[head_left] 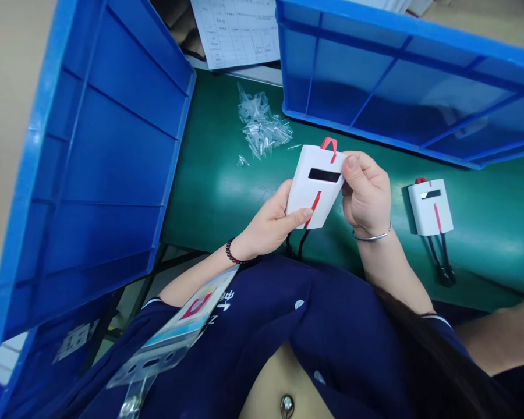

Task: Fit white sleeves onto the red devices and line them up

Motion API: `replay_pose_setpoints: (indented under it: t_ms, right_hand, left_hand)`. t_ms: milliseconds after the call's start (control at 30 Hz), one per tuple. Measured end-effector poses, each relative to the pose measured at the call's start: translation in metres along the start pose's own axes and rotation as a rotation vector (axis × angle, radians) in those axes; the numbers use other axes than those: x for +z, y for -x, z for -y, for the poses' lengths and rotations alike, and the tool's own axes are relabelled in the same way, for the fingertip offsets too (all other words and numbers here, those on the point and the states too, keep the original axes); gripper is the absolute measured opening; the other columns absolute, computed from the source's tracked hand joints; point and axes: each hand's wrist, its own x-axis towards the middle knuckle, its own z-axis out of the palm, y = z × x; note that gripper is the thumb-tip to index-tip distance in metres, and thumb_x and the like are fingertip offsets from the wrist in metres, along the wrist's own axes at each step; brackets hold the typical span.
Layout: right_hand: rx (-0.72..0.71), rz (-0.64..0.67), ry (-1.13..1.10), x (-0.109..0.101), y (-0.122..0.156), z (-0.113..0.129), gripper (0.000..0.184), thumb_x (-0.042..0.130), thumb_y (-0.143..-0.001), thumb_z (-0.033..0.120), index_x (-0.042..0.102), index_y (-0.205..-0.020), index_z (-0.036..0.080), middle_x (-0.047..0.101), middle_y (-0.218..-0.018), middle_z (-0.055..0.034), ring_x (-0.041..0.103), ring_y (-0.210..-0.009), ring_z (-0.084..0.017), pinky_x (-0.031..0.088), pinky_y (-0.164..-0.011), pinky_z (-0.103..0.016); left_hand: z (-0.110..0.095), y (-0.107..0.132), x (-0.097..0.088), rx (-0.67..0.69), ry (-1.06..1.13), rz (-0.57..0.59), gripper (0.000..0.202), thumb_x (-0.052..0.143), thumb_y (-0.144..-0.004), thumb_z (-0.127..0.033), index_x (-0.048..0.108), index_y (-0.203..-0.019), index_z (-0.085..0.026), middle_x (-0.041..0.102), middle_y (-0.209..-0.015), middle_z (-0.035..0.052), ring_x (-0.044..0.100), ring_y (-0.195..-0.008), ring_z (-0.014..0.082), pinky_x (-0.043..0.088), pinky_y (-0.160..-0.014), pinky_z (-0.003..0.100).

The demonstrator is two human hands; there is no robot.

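Note:
A white, flat, boxy device [303, 171] with a dark display window, a red loop on top, a red stripe and black cords below is held up in front of my body. My left hand [268, 221] is wrapped round its left side and lower end, thumb on the front near the red stripe. At its upper right corner my right hand [367, 189] is closed, with thumb and fingers pinching the edge. Most of those right fingertips are hidden. To the right, a second white device [432, 215] of the same look lies on the green table, cords towards me.
Small clear plastic pieces [266, 125] lie heaped on the green table [213, 192]. One blue crate [109, 134] stands at the left, another blue crate [402, 81] across the back. A printed sheet [238, 32] is behind. Another person's arm [502, 334] shows at lower right.

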Motion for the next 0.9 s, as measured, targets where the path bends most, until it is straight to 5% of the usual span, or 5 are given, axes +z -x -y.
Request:
replay_pose_setpoints:
  t_ms: [200,400,567,767,900]
  right_hand:
    - [0.071,0.022,-0.052,-0.003,0.001,-0.007,0.042,0.036,-0.102,0.054,0.062,-0.104,0.022,0.068,-0.086,-0.0050,0.068,-0.074,-0.020,0.056,-0.061,-0.036]
    - [-0.149,0.148,0.145,-0.023,-0.002,0.025,0.048,0.054,-0.094,0.060,0.059,-0.128,0.027,0.066,-0.124,-0.0077,0.064,-0.111,-0.024,0.058,-0.087,-0.043]
    - [-0.314,0.226,0.204,-0.025,-0.004,0.054,0.031,0.059,-0.094,0.053,0.070,-0.098,0.025,0.069,-0.096,-0.0037,0.064,-0.093,-0.021,0.055,-0.084,-0.040]
    - [-0.193,0.187,0.131,-0.017,-0.001,0.058,0.057,0.064,-0.084,0.069,0.059,-0.115,0.022,0.066,-0.111,-0.0072,0.064,-0.097,-0.021,0.053,-0.080,-0.035]
    - [-0.084,0.329,0.276,-0.011,0.011,0.065,0.049,0.062,-0.084,0.069,0.057,-0.085,0.020,0.063,-0.071,0.0004,0.057,-0.062,-0.013,0.041,-0.057,-0.026]
  left_hand:
    - [-0.009,0.001,0.002,0.099,-0.300,0.013,0.037,0.076,-0.083,-0.034,0.065,-0.117,-0.020,0.068,-0.104,0.0045,0.060,-0.093,0.0226,0.046,-0.086,0.034]
    - [-0.019,0.008,0.000,0.165,-0.579,0.008,0.038,0.067,-0.090,-0.032,0.061,-0.126,-0.021,0.070,-0.107,0.0039,0.062,-0.089,0.0221,0.043,-0.079,0.030]
    - [-0.022,0.012,0.000,0.144,-0.696,0.081,0.036,0.067,-0.089,-0.031,0.062,-0.124,-0.022,0.070,-0.091,0.0008,0.059,-0.071,0.0179,0.041,-0.068,0.029]
    - [-0.013,0.008,-0.008,0.100,-0.115,0.037,0.036,0.075,-0.085,-0.041,0.066,-0.115,-0.024,0.071,-0.108,0.0026,0.066,-0.094,0.0193,0.051,-0.082,0.029]
    - [-0.013,0.002,-0.010,0.013,0.263,0.014,0.041,0.086,-0.073,-0.043,0.068,-0.102,-0.021,0.073,-0.089,0.0004,0.068,-0.076,0.0151,0.056,-0.078,0.027]
